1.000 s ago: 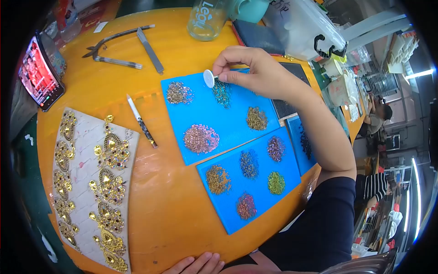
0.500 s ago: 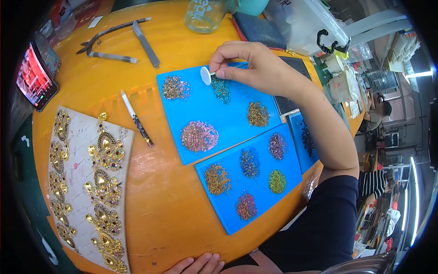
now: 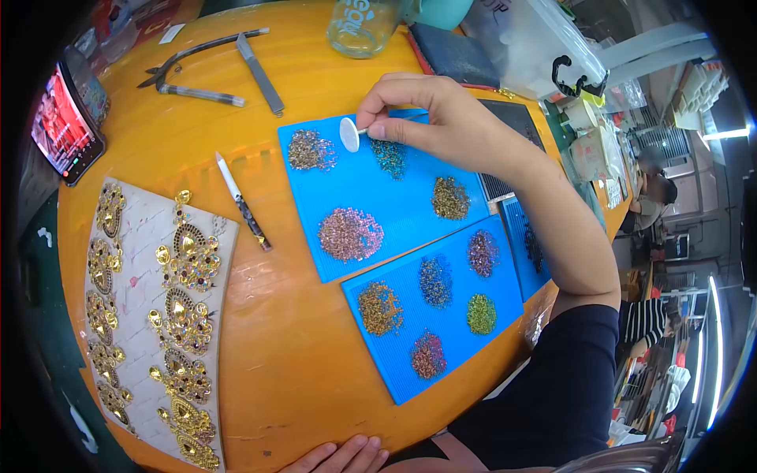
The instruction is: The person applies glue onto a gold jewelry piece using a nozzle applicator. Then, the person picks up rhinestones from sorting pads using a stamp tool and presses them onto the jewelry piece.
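My right hand point(image 3: 434, 118) pinches the thin stem of a small white disc point(image 3: 349, 135) between thumb and forefinger. The disc faces left, tilted on edge, above the top of a blue ribbed board point(image 3: 303, 205). Just below my fingertips lies a pile of teal beads point(image 3: 389, 160), partly covered by the hand. A pile of brownish stones point(image 3: 309, 150) is left of the disc, and pink ones point(image 3: 349, 234) lie lower down. My left hand point(image 3: 347, 456) rests with its fingers flat on the table's lower edge, holding nothing visible.
At left, gold ornaments point(image 3: 189, 256) fill a pale sheet point(image 3: 142, 268). A white-tipped pen point(image 3: 243, 201), cutters point(image 3: 162, 77), tweezers point(image 3: 260, 75) and a phone point(image 3: 67, 126) lie around. A second blue board point(image 3: 465, 347) holds several piles; a glass point(image 3: 359, 31) stands at top. Other people point(image 3: 646, 323) are far right.
My right hand and the disc have shifted slightly left across the board, from above the teal pile toward the brownish one. The left hand has stayed put.
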The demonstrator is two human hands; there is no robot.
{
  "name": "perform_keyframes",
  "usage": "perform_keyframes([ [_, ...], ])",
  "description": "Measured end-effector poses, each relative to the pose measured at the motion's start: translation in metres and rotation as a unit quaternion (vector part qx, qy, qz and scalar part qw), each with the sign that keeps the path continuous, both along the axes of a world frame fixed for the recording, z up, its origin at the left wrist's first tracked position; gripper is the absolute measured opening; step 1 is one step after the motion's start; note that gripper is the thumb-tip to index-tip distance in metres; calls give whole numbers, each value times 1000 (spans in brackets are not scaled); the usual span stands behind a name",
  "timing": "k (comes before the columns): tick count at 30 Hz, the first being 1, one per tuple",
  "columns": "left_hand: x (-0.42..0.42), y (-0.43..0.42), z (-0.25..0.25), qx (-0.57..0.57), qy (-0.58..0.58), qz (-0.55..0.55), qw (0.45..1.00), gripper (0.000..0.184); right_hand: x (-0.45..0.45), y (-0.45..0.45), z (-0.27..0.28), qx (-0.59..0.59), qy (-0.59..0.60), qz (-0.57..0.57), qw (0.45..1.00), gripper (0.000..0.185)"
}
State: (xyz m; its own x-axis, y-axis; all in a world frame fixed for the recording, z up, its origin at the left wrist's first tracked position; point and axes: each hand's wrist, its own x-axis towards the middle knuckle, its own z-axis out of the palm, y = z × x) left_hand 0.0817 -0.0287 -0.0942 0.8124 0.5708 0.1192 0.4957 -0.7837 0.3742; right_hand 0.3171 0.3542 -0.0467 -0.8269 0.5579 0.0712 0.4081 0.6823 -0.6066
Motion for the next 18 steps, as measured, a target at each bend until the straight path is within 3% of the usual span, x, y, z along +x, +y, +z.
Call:
perform_keyframes([
  [10, 0, 0, -6, 55, 21, -5, 998, 60, -4, 1, -4, 12, -6, -4, 1000, 13],
  [18, -1, 3, 0, 27, 13, -5, 1000, 60, -3, 1, -3, 6, -10, -11, 1000, 13],
])
